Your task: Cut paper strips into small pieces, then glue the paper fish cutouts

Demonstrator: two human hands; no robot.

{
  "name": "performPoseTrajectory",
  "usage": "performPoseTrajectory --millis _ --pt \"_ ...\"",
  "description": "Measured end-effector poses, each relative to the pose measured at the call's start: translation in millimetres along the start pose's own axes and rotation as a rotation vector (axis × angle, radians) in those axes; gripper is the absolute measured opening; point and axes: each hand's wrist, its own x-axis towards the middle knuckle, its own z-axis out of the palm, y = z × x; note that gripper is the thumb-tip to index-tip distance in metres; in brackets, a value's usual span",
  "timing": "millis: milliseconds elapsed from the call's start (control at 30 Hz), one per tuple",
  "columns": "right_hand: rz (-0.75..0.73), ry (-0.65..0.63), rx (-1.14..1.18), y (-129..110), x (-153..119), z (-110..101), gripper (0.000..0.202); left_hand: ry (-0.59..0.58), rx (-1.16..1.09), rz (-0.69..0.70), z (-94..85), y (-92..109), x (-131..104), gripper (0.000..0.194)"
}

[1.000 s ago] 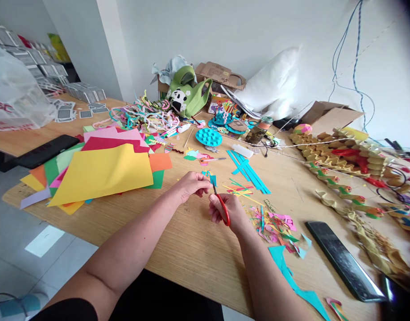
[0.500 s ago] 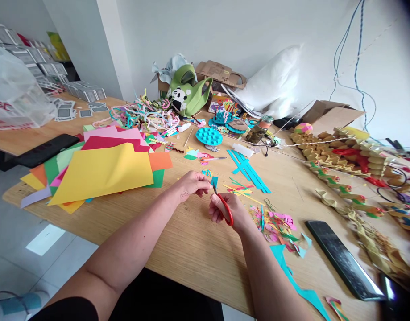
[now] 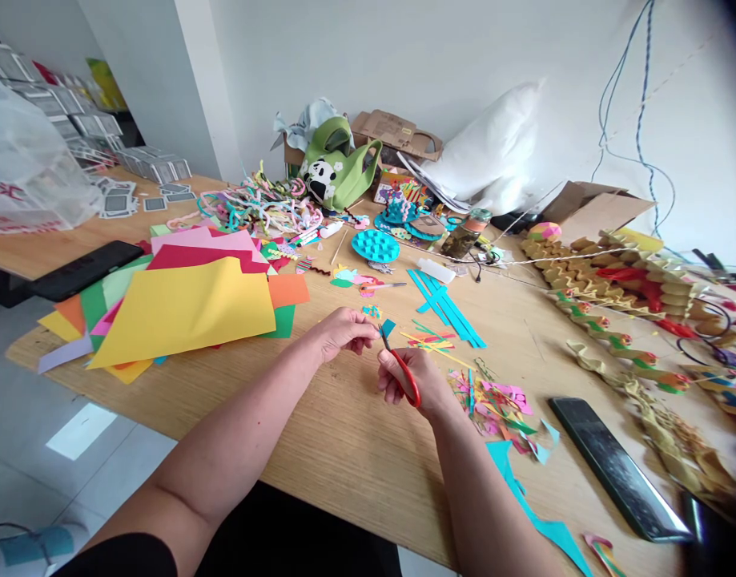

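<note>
Red-handled scissors (image 3: pixel 408 380) are held in my right hand (image 3: pixel 416 380), their blades pointing up and away toward my left fingertips. A small blue piece of paper (image 3: pixel 388 326) shows right at the blades. My left hand (image 3: pixel 347 332) pinches at the paper's near side, its thumb and fingers closed just left of the scissor tips. How much paper lies inside the left fingers is hidden. Just beyond the hands sits a little pile of tiny blue and yellow cuttings (image 3: pixel 372 311). Thin coloured paper strips (image 3: pixel 428 341) lie to the right of the blades.
Coloured paper sheets (image 3: pixel 193 312) are stacked at left beside a black phone (image 3: pixel 86 268). Long blue strips (image 3: pixel 445 307), paper scraps (image 3: pixel 493 405) and another phone (image 3: pixel 617 465) lie rightward. A blue round dish (image 3: pixel 375 246) and green panda bag (image 3: pixel 342 172) stand farther back.
The small blue paper at the blades has turned and tilted slightly to the right. Both hands stay in nearly the same place, with the right hand shifted a touch.
</note>
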Motion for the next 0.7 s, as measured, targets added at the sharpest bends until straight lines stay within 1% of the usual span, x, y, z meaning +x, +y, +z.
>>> performPoseTrajectory --millis 167,400,567,700 --pt "0.001 0.011 0.017 0.5 0.0 1.1 0.057 -0.013 -0.009 0.002 0.2 -1.8 1.2 0.016" --pt "-0.004 -0.003 -0.005 -0.9 -0.2 1.3 0.058 0.013 -0.008 -0.002 1.5 -1.3 0.6 0.015" --pt "-0.032 -0.044 -0.034 0.3 -1.0 -2.3 0.057 -0.019 0.010 -0.003 0.3 0.8 -1.2 0.012" --pt "-0.024 -0.050 -0.070 1.5 -1.4 -3.7 0.058 -0.039 0.013 -0.012 -1.1 1.5 -1.1 0.014"
